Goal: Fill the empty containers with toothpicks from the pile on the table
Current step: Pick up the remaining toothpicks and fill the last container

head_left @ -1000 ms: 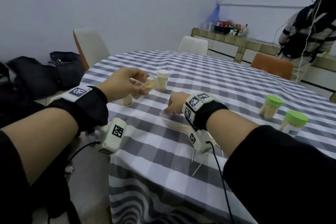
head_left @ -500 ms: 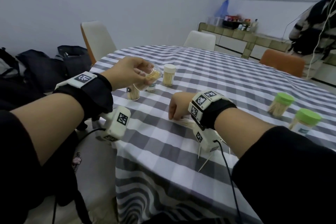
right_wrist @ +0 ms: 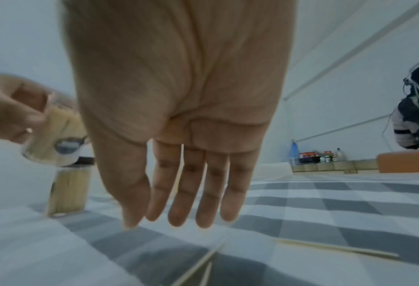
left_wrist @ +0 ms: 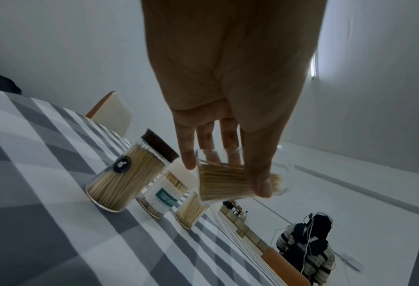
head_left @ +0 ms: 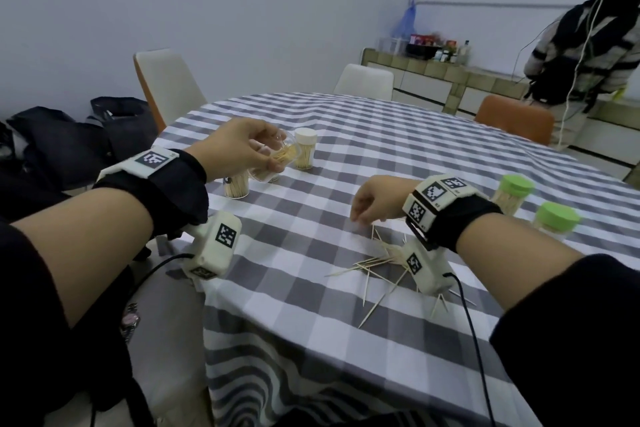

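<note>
Since a moment ago my right hand [head_left: 375, 197] has slid off the toothpick pile [head_left: 382, 258], now behind my relaxed, straightened fingers [right_wrist: 193, 195]. My left hand [head_left: 239, 149] grips the tilted clear container [left_wrist: 240, 179], toothpicks inside, above standing jars [left_wrist: 127, 172].

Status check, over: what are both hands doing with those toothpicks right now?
Left hand holds clear jar tilted, part full. Right hand empty, fingers straight, above loose toothpicks on table. Nothing blocking.

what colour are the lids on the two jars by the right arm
Green lids, clearest in the head view.
</note>
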